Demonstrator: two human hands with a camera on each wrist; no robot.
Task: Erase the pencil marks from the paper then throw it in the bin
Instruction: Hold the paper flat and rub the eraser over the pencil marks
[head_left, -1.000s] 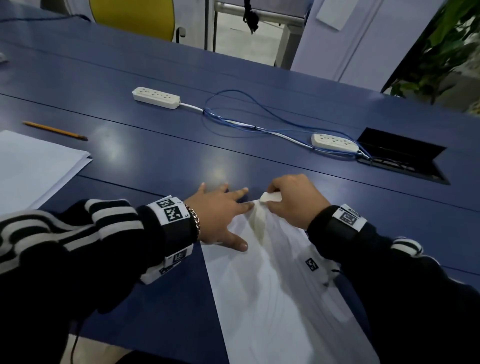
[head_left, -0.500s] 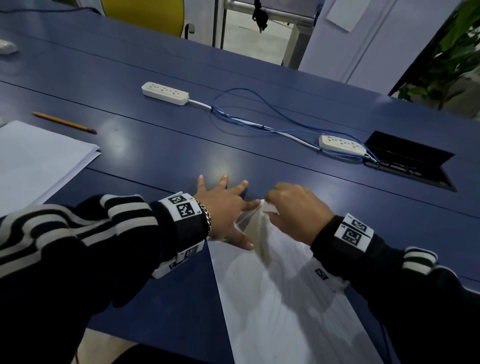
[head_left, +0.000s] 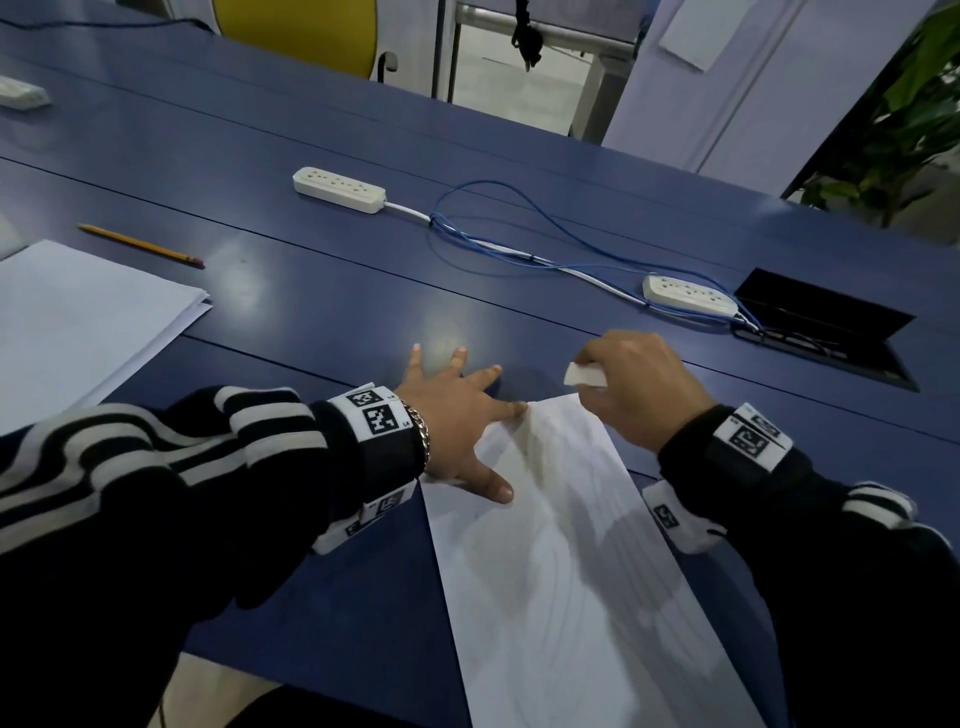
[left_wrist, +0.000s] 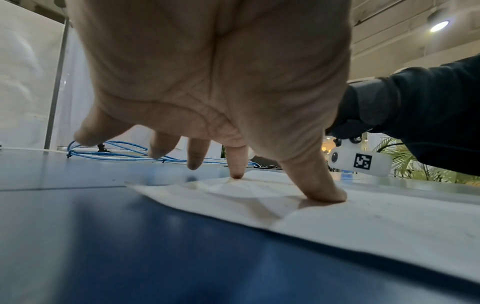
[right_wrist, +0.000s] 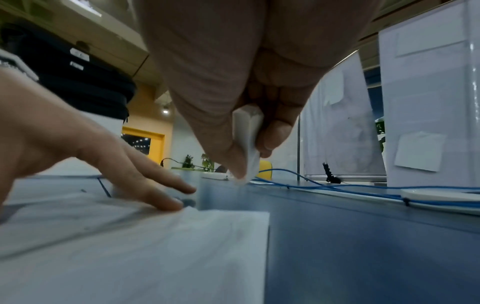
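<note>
A white sheet of paper (head_left: 566, 561) with faint pencil lines lies on the blue table, its far end between my hands. My left hand (head_left: 457, 415) is spread flat, with the thumb and index fingertip pressing the sheet's far left corner (left_wrist: 246, 191). My right hand (head_left: 639, 389) pinches a small white eraser (head_left: 584, 375) between thumb and fingers and holds it just above the sheet's far edge. In the right wrist view the eraser (right_wrist: 248, 142) hangs clear of the paper (right_wrist: 155, 246). No bin is in view.
A stack of white sheets (head_left: 78, 322) and a yellow pencil (head_left: 140, 245) lie at the left. Two white power strips (head_left: 340, 189) (head_left: 688, 294) joined by blue cables (head_left: 519, 244) cross the far table. An open black cable hatch (head_left: 826, 327) sits at the right.
My right hand has lifted the eraser off the paper's far end and moved it up and to the right. The rumpled far end now lies flatter. My left hand stays spread on the corner.
</note>
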